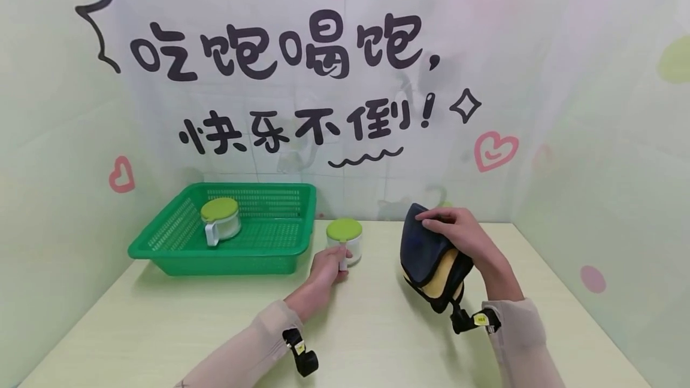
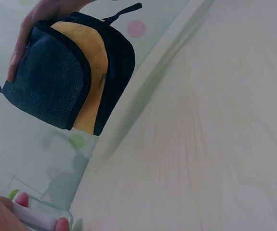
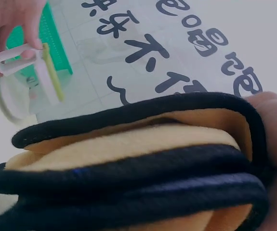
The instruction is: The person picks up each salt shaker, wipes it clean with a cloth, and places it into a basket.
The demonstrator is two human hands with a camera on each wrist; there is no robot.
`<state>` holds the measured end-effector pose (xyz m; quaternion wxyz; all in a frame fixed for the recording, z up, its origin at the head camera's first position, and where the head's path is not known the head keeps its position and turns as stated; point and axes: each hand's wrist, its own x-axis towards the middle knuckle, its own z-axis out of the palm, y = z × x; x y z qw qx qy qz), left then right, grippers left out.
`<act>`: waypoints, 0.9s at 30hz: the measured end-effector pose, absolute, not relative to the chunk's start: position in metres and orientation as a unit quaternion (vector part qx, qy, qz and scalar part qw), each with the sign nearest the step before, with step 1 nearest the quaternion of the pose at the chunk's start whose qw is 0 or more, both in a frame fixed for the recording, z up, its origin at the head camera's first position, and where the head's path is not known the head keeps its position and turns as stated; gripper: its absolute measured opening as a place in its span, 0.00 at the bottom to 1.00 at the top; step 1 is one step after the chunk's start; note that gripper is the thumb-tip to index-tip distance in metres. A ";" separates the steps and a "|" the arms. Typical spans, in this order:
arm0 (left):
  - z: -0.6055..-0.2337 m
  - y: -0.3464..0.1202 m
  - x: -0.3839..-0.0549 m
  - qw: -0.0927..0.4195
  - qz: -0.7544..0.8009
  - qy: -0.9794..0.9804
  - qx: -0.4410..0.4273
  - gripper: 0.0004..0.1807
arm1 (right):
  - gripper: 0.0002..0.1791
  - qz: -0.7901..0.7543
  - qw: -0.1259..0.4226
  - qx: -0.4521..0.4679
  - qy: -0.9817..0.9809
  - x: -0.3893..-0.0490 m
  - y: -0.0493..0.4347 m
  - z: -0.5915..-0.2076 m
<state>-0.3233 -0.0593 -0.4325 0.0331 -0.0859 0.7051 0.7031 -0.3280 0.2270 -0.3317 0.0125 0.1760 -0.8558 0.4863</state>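
The left hand (image 1: 329, 265) grips the jar's (image 1: 345, 239) white handle beside the basket (image 1: 162, 244). The right hand (image 1: 458, 232) clasps a folded cloth (image 1: 428, 256), fingers curled over its top.

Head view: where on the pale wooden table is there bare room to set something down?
The pale wooden table is bare in front of the green plastic basket, and between the two forearms. It is crowded where the left hand grips the green-lidded clear jar, and where the right hand holds the folded navy-and-yellow cloth.
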 end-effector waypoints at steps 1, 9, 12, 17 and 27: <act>-0.431 -0.060 -0.323 0.033 0.711 0.698 -0.081 0.17 | 0.17 0.485 0.020 0.178 -0.856 -0.328 0.226 -0.332; -0.408 -0.058 -0.316 0.029 0.713 0.700 -0.007 0.19 | 0.21 0.473 0.041 0.220 -0.852 -0.325 0.219 -0.326; -0.397 -0.055 -0.313 0.019 0.708 0.706 0.010 0.19 | 0.22 0.465 0.040 0.246 -0.850 -0.321 0.211 -0.322; -0.383 -0.051 -0.306 0.016 0.700 0.713 0.036 0.19 | 0.11 0.451 0.056 0.290 -0.842 -0.313 0.189 -0.320; -0.370 -0.053 -0.291 0.015 0.667 0.743 0.054 0.20 | 0.13 0.405 0.108 0.362 -0.833 -0.311 0.159 -0.335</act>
